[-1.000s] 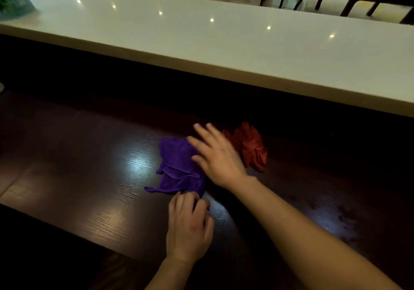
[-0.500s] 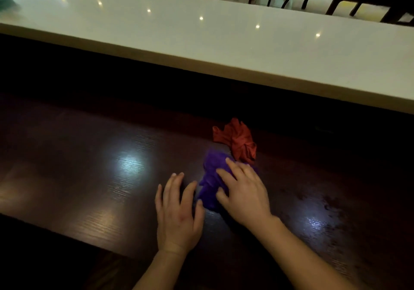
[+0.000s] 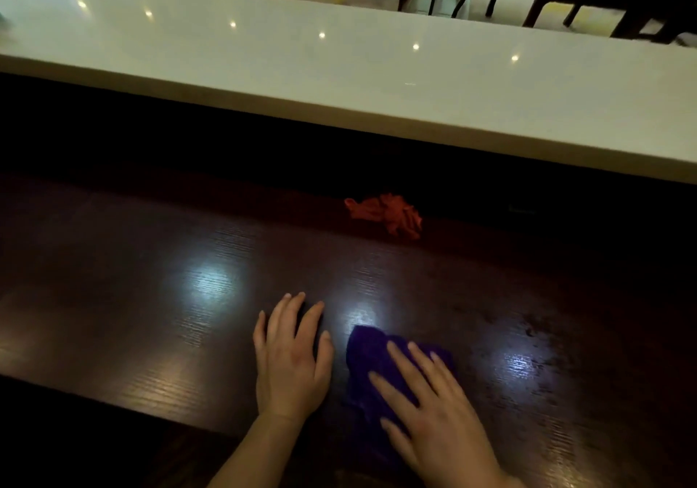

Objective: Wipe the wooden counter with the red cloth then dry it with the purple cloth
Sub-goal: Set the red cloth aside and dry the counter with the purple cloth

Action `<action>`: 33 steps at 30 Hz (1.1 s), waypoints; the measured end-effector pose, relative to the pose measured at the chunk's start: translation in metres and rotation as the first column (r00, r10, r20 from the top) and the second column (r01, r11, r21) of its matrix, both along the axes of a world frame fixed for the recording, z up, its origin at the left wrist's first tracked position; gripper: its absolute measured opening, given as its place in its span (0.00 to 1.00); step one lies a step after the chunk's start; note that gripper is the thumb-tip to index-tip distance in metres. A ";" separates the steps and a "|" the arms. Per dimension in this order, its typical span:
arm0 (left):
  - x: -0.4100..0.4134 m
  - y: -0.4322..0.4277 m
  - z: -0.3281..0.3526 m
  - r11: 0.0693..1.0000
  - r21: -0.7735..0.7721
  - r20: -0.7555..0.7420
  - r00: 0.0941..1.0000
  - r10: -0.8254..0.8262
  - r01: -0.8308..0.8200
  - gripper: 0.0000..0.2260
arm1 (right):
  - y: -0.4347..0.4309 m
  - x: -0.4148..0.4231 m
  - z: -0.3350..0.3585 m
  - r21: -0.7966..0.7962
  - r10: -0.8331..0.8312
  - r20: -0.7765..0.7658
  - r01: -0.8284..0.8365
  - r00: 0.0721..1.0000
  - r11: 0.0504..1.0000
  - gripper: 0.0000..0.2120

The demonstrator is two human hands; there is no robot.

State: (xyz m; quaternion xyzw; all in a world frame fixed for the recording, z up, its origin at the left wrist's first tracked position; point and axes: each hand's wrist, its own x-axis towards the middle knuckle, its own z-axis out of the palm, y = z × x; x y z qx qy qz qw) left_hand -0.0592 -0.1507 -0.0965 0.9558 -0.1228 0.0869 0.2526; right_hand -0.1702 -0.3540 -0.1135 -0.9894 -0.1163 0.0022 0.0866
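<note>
The purple cloth point(image 3: 367, 359) is pressed flat against the dark wooden worktop point(image 3: 151, 299) by the right hand point(image 3: 433, 416), whose fingers are spread over it; nothing is pinched, the grip being wide. The left hand point(image 3: 290, 363) is laid palm-down on the bare wood just beside the cloth, its grip likewise wide. The red cloth point(image 3: 388, 214) is seen crumpled farther back, well apart from both hands, near the raised white ledge point(image 3: 339, 72).
</note>
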 end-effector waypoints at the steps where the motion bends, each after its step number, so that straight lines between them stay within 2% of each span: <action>1: 0.001 -0.001 -0.001 1.000 0.025 -0.010 1.000 -0.010 0.010 0.20 | -0.014 -0.009 -0.001 -0.018 0.047 0.010 -0.047 0.999 0.999 0.30; 3: 0.001 -0.002 -0.003 0.997 0.073 -0.022 0.999 -0.035 0.037 0.20 | -0.042 0.010 -0.001 -0.065 -0.002 0.002 0.002 1.000 0.998 0.28; 4: 0.001 -0.003 -0.004 0.995 0.091 -0.027 0.999 -0.045 0.047 0.20 | -0.052 0.034 0.002 -0.082 -0.111 0.027 0.113 0.993 0.990 0.27; 5: 0.001 -0.003 -0.005 0.993 0.105 -0.029 0.998 -0.049 0.052 0.19 | -0.060 0.063 0.008 -0.078 -0.262 0.051 0.265 0.964 0.961 0.27; 7: 0.000 -0.004 -0.006 0.991 0.123 -0.024 0.998 -0.052 0.054 0.19 | -0.069 0.119 0.018 -0.061 -0.530 -0.015 0.528 0.848 0.847 0.28; 9: 0.001 -0.005 -0.007 0.990 0.128 -0.017 0.999 -0.051 0.053 0.19 | -0.072 0.152 0.022 -0.063 -0.618 -0.068 0.615 0.783 0.786 0.29; 11: 0.002 -0.005 -0.008 0.987 0.149 -0.026 0.998 -0.053 0.057 0.19 | -0.060 0.148 0.021 -0.072 -0.597 -0.077 0.593 0.799 0.802 0.28; 13: -0.001 -0.005 -0.008 0.979 0.192 -0.048 0.997 -0.062 0.070 0.20 | -0.030 0.107 0.016 -0.060 -0.496 -0.033 0.494 0.868 0.868 0.27; 16: -0.004 -0.008 -0.004 0.970 0.233 -0.079 0.995 -0.057 0.074 0.20 | 0.014 0.029 0.011 0.011 -0.198 -0.022 0.198 0.980 0.980 0.28; 18: -0.004 -0.008 -0.004 0.968 0.240 -0.082 0.995 -0.058 0.077 0.20 | 0.005 0.024 0.012 0.009 -0.073 -0.038 0.074 0.997 0.997 0.29; 20: -0.004 -0.008 -0.002 0.967 0.243 -0.080 0.995 -0.065 0.083 0.20 | -0.012 0.056 0.015 -0.032 -0.127 -0.039 0.126 0.991 0.992 0.29; 24: -0.003 -0.008 0.000 0.976 0.210 -0.047 0.997 -0.054 0.063 0.20 | -0.010 0.154 0.026 -0.066 -0.414 -0.094 0.409 0.905 0.910 0.31; 27: 0.000 -0.007 -0.003 0.982 0.183 -0.021 0.999 -0.038 0.041 0.21 | 0.009 0.173 0.022 -0.061 -0.487 -0.090 0.483 0.869 0.873 0.31; 29: -0.002 -0.007 -0.005 0.989 0.146 -0.004 0.999 -0.034 0.035 0.21 | 0.016 0.138 0.017 -0.031 -0.399 -0.050 0.398 0.916 0.917 0.29; 33: -0.003 -0.006 0.001 0.997 0.072 -0.008 0.999 -0.036 0.037 0.21 | 0.003 0.015 0.003 -0.016 -0.125 -0.033 0.124 0.992 0.992 0.28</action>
